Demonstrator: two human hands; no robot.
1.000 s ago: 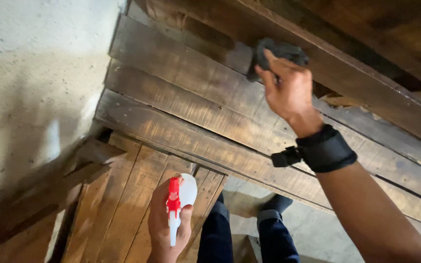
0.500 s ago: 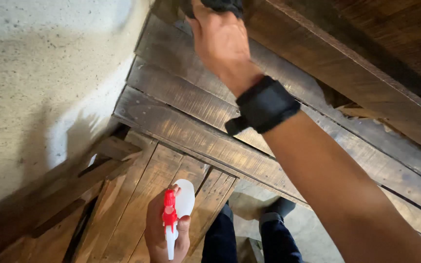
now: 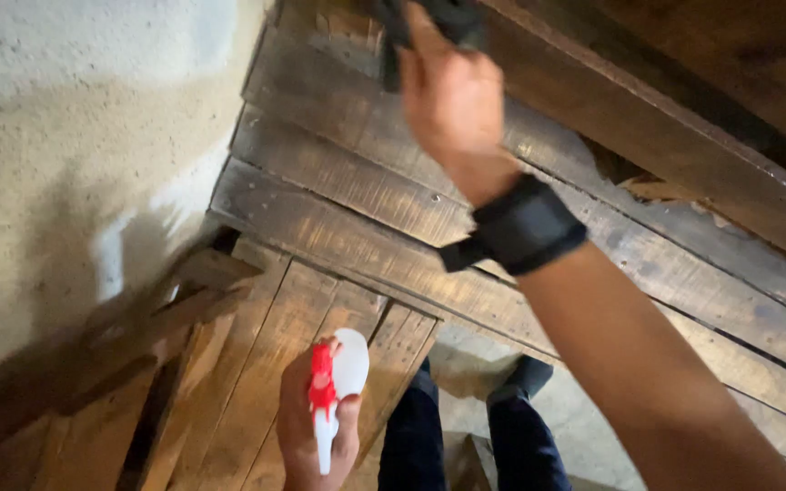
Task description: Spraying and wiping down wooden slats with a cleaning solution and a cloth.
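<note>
My right hand (image 3: 448, 95) presses a dark cloth (image 3: 438, 23) against the brown wooden planks (image 3: 338, 191) near the top of the view; a black band wraps that wrist. The cloth is partly cut off by the frame's top edge. Low in the view, my left hand (image 3: 307, 436) holds a white spray bottle with a red trigger head (image 3: 334, 386), nozzle pointing down, in front of lower vertical boards.
A rough pale plaster wall (image 3: 75, 136) fills the left side. Loose wooden slats (image 3: 166, 309) lean where wall and boards meet. My dark trouser legs and shoes (image 3: 511, 409) stand on a grey concrete floor below. A darker beam (image 3: 684, 136) runs across the upper right.
My right hand has slid the cloth up and to the left along the planks, toward the wall. The spray bottle stays in my left hand, almost unmoved.
</note>
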